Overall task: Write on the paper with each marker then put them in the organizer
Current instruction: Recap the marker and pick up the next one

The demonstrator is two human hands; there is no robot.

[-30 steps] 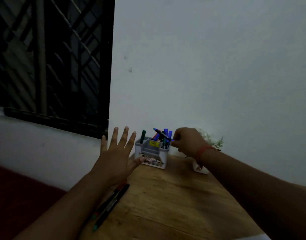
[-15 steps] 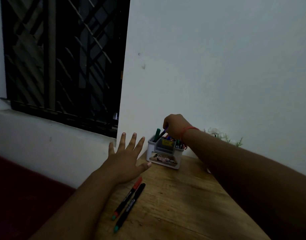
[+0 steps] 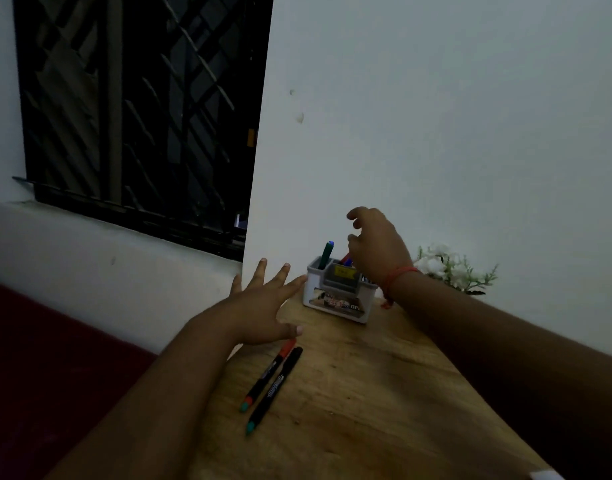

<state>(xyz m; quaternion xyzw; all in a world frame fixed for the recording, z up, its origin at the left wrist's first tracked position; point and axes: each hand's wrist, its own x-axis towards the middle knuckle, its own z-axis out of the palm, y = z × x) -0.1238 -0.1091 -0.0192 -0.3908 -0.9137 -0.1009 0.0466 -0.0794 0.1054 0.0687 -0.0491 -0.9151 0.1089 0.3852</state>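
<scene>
A small white and grey organizer (image 3: 335,299) stands at the far end of the wooden table (image 3: 366,403), against the wall. Several markers stand in it, among them a green one (image 3: 326,255) at its left. My right hand (image 3: 379,245) hovers just above the organizer with fingers loosely apart and nothing in it. My left hand (image 3: 263,306) is spread flat, fingers apart, left of the organizer near the table's left edge. Two markers lie side by side on the table below that hand: a red-capped marker (image 3: 268,374) and a black-capped marker (image 3: 275,389). No paper is clearly visible.
A small white-flowered plant (image 3: 450,268) stands right of the organizer by the wall. A barred dark window (image 3: 134,109) fills the upper left. The table's left edge drops to a dark red surface (image 3: 37,358). A white corner (image 3: 545,475) shows at the bottom right.
My right hand carried a blue marker to the organizer, let it go inside and has lifted with fingers apart. The view shifted, and the two lying markers now show fully.
</scene>
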